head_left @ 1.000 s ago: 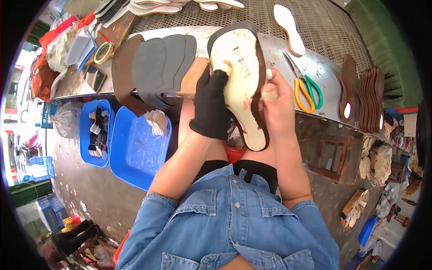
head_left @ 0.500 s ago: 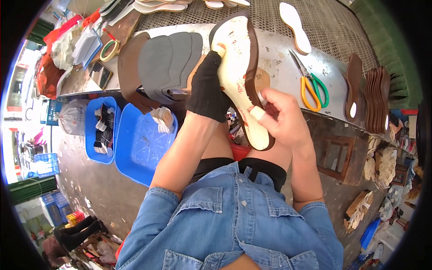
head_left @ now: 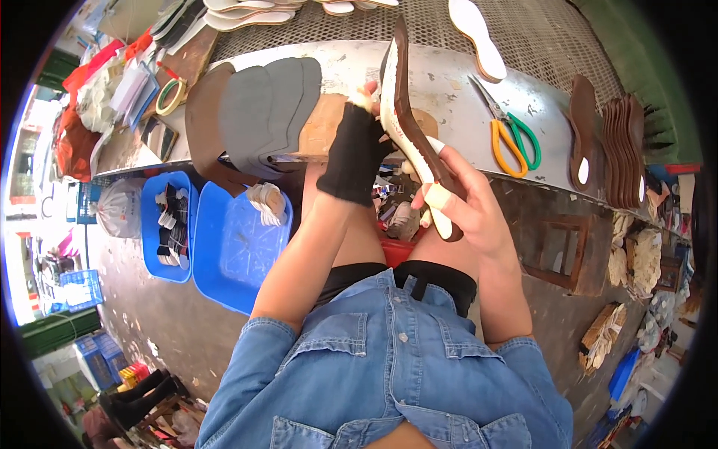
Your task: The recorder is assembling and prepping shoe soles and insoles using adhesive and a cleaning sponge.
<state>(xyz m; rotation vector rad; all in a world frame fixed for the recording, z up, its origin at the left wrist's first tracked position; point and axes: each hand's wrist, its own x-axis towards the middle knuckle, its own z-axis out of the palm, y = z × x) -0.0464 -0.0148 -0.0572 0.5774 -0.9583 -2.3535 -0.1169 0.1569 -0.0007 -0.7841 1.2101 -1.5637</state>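
A shoe insole with a brown leather cover and a pale underside is tilted nearly edge-on above the near edge of the bench. My right hand grips its narrow heel end, thumb on the pale side. On the insole's left is my left hand, in a black fingerless glove, its thumb raised and apart from the insole. Some of its fingertips reach close to the insole's edge; whether they touch is hard to see. Left of it lie overlapping grey sheet pieces and a tan piece.
Scissors with yellow and green handles lie right on the metal bench. Beyond are a white insole and, farther right, a row of brown insoles. Blue bins stand below, left. A tape roll sits far left.
The insole has turned from showing its pale underside broadly to nearly edge-on. My left hand has let go of it, its thumb coming off the pale face; my right hand keeps hold.
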